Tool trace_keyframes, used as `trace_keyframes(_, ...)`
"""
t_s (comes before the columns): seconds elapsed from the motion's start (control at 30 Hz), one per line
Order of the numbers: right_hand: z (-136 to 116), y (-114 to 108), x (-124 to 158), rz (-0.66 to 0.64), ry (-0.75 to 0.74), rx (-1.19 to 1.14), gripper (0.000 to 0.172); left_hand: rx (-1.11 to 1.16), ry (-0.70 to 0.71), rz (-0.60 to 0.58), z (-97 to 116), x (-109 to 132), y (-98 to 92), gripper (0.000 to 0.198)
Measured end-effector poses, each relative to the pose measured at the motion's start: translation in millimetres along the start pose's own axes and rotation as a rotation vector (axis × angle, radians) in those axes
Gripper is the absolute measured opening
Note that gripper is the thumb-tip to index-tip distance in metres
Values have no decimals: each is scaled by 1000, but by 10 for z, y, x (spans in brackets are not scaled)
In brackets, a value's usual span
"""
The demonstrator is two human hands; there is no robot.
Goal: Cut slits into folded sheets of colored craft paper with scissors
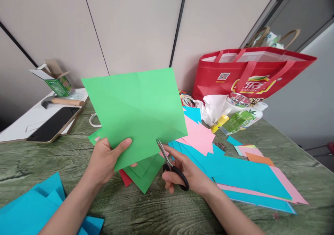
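Observation:
A large sheet of green paper is held up above the table, its lower left corner pinched in my left hand with the thumb on the near face. My right hand is closed around black-handled scissors, fingers through the loops. The blade tips meet the sheet's lower edge, where a short cut shows. Beneath the sheet lie more green paper pieces and a bit of red paper. The sheet hides part of the table behind it.
Blue paper and pink paper spread on the right; more blue paper lies front left. A phone, hammer and small box sit back left. A red bag and glue stick stand back right.

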State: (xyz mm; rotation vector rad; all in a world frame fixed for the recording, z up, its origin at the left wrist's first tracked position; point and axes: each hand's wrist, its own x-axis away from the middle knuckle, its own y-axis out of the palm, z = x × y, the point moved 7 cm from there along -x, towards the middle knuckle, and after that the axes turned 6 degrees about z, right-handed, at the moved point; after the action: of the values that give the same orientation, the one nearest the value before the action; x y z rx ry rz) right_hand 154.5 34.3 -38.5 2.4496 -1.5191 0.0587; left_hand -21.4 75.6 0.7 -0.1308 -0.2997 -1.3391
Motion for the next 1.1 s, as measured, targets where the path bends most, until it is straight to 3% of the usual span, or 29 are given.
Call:
trace_keyframes(0.6, -14, 23, 0, -17, -42, 1, 70, -2, -4, -12, -31, 31, 59, 27)
trace_keyframes(0.87, -91, 52, -39, 44, -96, -13, 38, -33, -32, -105, -138, 86, 136, 23)
trace_keyframes(1.1, -42, 15, -52, 104, -93, 7, 37, -99, -8, -164, -172, 113, 201, 18)
